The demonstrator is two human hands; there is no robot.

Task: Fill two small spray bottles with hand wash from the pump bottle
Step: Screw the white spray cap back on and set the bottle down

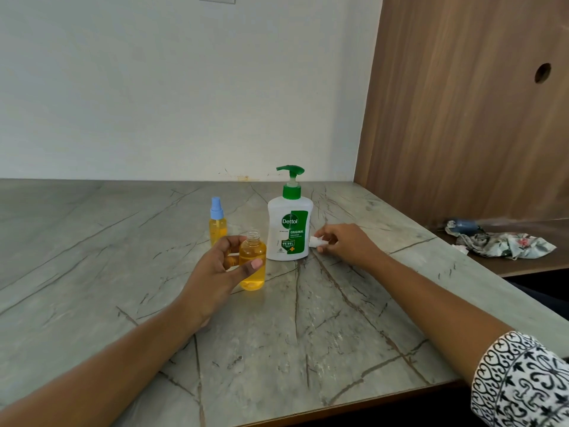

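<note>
A white pump bottle (288,224) with a green pump head and green label stands upright mid-table. To its left stands a small spray bottle (218,223) of yellow liquid, capped with a blue sprayer. In front, my left hand (220,266) grips a second small bottle (253,265), uncapped and full of yellow liquid, with its base on the table. My right hand (345,243) rests on the table just right of the pump bottle and pinches a small white object (317,241), possibly a cap or a bit of tissue.
The grey-green marble table (308,334) meets a white wall behind and a wooden panel (462,118) on the right. On a lower brown shelf at the right lies a crumpled floral cloth (505,243).
</note>
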